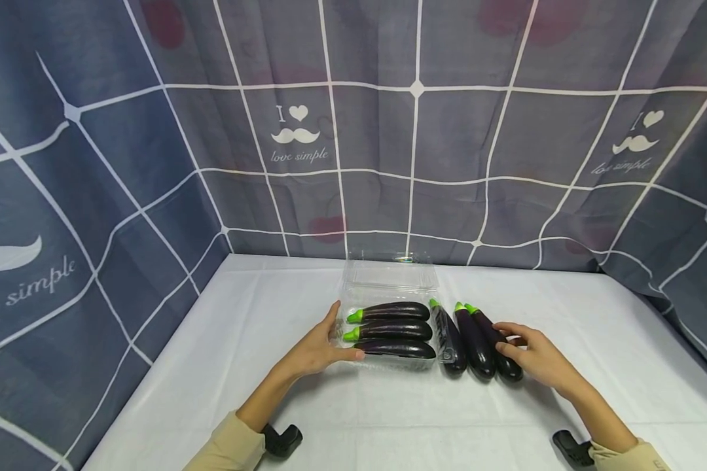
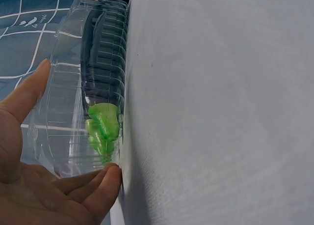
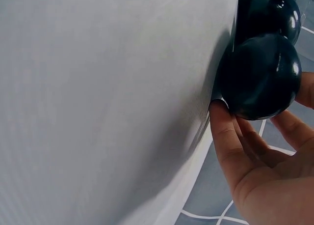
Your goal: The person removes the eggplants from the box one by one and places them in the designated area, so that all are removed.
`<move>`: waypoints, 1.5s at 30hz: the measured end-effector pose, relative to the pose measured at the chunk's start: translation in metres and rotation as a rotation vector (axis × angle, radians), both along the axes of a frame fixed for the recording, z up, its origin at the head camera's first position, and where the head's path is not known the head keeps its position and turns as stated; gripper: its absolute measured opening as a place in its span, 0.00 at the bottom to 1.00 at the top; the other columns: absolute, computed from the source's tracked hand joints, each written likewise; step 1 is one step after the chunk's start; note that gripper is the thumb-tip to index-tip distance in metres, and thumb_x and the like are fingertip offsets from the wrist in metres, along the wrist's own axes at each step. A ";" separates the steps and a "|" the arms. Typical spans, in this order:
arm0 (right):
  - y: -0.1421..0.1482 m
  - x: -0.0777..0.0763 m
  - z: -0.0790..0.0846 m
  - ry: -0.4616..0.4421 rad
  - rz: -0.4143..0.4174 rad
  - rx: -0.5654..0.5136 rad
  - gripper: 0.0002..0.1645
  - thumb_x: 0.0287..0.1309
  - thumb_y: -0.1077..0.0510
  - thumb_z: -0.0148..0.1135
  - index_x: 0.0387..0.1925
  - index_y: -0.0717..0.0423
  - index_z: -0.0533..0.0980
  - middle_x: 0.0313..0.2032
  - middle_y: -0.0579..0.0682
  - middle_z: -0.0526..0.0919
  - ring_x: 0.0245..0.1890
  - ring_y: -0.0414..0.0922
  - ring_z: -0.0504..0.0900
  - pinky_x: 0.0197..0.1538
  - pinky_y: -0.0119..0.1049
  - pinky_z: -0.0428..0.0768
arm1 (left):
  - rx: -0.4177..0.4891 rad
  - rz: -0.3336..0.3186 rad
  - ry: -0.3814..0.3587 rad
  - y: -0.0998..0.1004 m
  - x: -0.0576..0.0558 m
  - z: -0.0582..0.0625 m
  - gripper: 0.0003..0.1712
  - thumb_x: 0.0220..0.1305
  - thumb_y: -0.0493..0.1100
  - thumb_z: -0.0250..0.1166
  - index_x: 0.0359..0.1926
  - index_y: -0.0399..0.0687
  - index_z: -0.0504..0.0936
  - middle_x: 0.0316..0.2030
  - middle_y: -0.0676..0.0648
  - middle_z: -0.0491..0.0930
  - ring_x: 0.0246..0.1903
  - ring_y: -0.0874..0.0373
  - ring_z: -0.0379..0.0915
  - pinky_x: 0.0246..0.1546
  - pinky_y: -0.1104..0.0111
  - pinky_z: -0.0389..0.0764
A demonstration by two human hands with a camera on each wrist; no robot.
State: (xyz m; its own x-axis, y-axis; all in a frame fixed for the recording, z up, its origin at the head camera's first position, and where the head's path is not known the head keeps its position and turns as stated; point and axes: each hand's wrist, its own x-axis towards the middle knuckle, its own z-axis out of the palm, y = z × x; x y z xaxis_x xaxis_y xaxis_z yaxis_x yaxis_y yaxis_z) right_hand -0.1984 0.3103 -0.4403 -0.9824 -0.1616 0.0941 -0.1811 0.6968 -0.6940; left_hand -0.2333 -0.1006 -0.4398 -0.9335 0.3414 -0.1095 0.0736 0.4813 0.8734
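A clear plastic box (image 1: 389,364) with its lid (image 1: 391,275) folded back holds three dark purple eggplants (image 1: 395,330), green stems pointing left. My left hand (image 1: 317,347) grips the box's left end, thumb and fingers spread along it; the left wrist view shows fingertips (image 2: 114,173) at its lower edge. Three more eggplants lie side by side right of the box: the nearest one (image 1: 452,347), a middle one (image 1: 476,343) and the outermost eggplant (image 1: 497,347). My right hand (image 1: 533,356) holds the outermost one from its right side, fingers and thumb around its thick body.
A white cloth (image 1: 212,379) covers the table. Grey and blue checked curtains (image 1: 377,131) hang behind and at both sides. Black wrist devices (image 1: 283,441) sit by both sleeves.
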 end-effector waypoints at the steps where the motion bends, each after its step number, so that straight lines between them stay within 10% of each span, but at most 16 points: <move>1: 0.000 0.000 0.000 -0.001 0.000 -0.003 0.24 0.64 0.61 0.63 0.59 0.68 0.74 0.48 0.62 0.81 0.47 0.58 0.79 0.41 0.40 0.76 | 0.001 0.000 -0.003 0.000 0.000 0.000 0.72 0.48 0.57 0.79 0.79 0.45 0.38 0.75 0.35 0.48 0.73 0.41 0.44 0.66 0.43 0.54; 20: -0.007 -0.005 0.008 0.178 -0.074 0.014 0.23 0.66 0.57 0.62 0.58 0.67 0.75 0.54 0.65 0.77 0.52 0.62 0.76 0.50 0.53 0.76 | 0.023 -0.019 -0.014 -0.001 0.002 0.002 0.71 0.49 0.56 0.79 0.79 0.46 0.37 0.75 0.36 0.48 0.73 0.41 0.44 0.66 0.42 0.54; 45: -0.110 -0.047 0.043 0.264 0.237 -0.127 0.23 0.61 0.62 0.67 0.58 0.57 0.77 0.53 0.50 0.80 0.51 0.50 0.77 0.55 0.56 0.74 | 0.025 -0.015 -0.020 -0.002 0.001 0.000 0.71 0.49 0.57 0.78 0.79 0.47 0.37 0.74 0.34 0.49 0.72 0.40 0.46 0.66 0.42 0.55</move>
